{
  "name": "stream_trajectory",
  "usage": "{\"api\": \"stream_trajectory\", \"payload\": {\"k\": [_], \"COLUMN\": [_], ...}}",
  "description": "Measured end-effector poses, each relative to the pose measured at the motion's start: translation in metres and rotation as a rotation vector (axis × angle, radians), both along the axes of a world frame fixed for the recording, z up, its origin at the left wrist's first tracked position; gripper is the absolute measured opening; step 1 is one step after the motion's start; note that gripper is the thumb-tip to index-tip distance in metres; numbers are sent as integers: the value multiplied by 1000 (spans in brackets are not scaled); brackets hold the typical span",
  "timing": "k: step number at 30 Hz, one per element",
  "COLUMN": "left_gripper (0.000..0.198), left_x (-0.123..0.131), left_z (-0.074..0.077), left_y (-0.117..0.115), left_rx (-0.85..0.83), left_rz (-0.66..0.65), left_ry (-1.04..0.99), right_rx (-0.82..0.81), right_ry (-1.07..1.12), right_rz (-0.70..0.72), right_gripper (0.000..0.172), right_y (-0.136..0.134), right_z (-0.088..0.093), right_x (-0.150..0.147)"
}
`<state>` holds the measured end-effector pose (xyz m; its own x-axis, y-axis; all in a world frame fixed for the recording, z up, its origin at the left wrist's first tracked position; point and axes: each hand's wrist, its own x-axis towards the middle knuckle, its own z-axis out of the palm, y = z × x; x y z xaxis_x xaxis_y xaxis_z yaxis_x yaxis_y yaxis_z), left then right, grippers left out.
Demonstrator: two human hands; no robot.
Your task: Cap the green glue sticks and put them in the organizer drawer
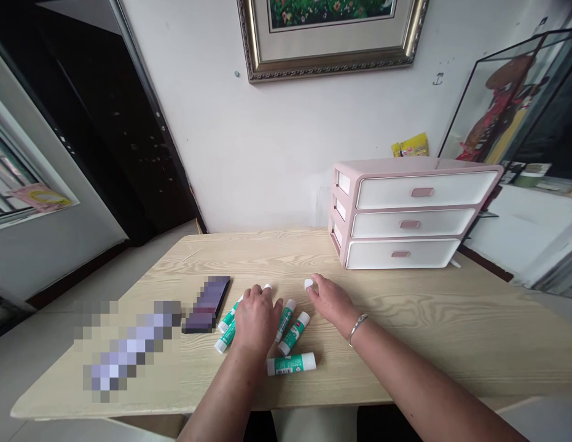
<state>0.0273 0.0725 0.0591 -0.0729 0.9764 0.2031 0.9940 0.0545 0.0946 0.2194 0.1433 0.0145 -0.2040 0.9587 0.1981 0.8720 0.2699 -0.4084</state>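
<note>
My left hand [255,319] is over a group of green-and-white glue sticks, its fingers curled down. A white end [268,286] shows just past its fingertips; the rest of that stick is hidden under the hand. Two glue sticks [227,338] lie partly covered at its left. To its right are a slanted glue stick [286,319] and a second glue stick [295,334] beside it. Nearer me, another glue stick [292,364] lies crosswise. My right hand [329,299], wearing a silver bracelet, pinches a small white round cap [308,283] between thumb and fingers, apart from the group.
A dark flat object [207,305], partly pixelated, lies left of the glue sticks. Further left is a blurred lilac item [129,350]. A pink-and-white drawer unit [408,215] stands at the back right of the wooden table [428,331], with a yellow packet [412,146] behind its top.
</note>
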Motion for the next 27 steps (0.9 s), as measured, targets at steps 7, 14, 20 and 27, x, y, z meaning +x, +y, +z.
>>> {"api": "stream_trajectory", "payload": {"k": [7,14,20,27], "left_gripper": [28,26,37,43], "left_x": [-10,-9,-9,1], "left_z": [-18,-27,-6,-7], "left_y": [27,34,20,-41], "left_rx": [-44,-46,38,30], "left_rz": [62,61,-63,-299], "left_ry": [13,-124,-439,-1080], "right_rx": [2,-28,-27,-69], "right_ry": [-75,-35,263,711], "right_rz": [4,36,77,120], "right_gripper": [27,29,17,39], "right_y": [-3,2,10,-36], "right_z": [3,-3,-5,10], "right_x": [-5,-9,-4,0]}}
